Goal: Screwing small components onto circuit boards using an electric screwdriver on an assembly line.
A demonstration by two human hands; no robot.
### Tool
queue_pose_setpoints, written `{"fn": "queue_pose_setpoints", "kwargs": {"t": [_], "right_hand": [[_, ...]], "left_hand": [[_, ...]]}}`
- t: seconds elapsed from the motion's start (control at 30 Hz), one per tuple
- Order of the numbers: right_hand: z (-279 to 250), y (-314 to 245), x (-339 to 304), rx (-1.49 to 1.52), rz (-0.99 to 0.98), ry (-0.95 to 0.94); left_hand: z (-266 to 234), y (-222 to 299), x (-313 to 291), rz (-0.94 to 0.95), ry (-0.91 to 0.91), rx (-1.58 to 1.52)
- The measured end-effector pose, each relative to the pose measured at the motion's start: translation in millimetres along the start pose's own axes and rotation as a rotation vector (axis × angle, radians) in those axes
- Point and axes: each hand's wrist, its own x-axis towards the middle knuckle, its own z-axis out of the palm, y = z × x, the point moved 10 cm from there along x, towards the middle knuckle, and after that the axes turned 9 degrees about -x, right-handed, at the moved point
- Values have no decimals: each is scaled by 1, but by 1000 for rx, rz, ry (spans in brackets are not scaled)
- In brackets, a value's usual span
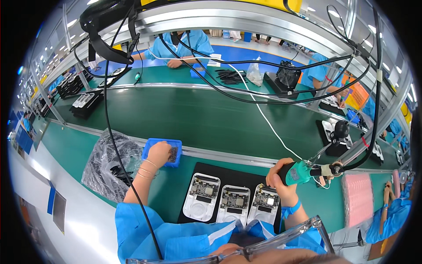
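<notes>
My left hand [159,152] reaches into a small blue bin [177,144] that holds a heap of tiny dark parts, perhaps screws [174,152]. Its fingers are bent together, and whatever they hold is hidden. My right hand [282,181] is wrapped round a green and black electric screwdriver [299,172], lying roughly sideways above the bench. Between my hands, on a black mat [209,170], three white device housings lie in a row: the left one [201,199], the middle one [233,204] and the right one [265,203]. Each shows an exposed circuit board. The screwdriver's tip cannot be made out.
A clear plastic bag [105,163] with black parts lies left of the bin. Beyond runs a green conveyor belt [198,116] with a metal edge. Black cables [107,114] hang across the view. Pink sheets [357,200] lie at right. Other people work across and to the right.
</notes>
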Motion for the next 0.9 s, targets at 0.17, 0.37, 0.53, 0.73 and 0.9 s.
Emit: {"fn": "queue_pose_setpoints", "kwargs": {"t": [0.17,0.37,0.53,0.73,0.9], "right_hand": [[2,3,1,-60,46,1],[13,-3,13,-4,34,-32],[54,-14,31,249,-3,-124],[69,-7,30,304,33,-172],[71,-10,23,299,53,-168]], "left_hand": [[-9,11,-1,66,116,-91],[-49,54,-11,6,278,-584],[-30,217,-51,610,85,-675],[-27,246,-56,677,80,-815],[-22,247,-59,668,34,-898]]}}
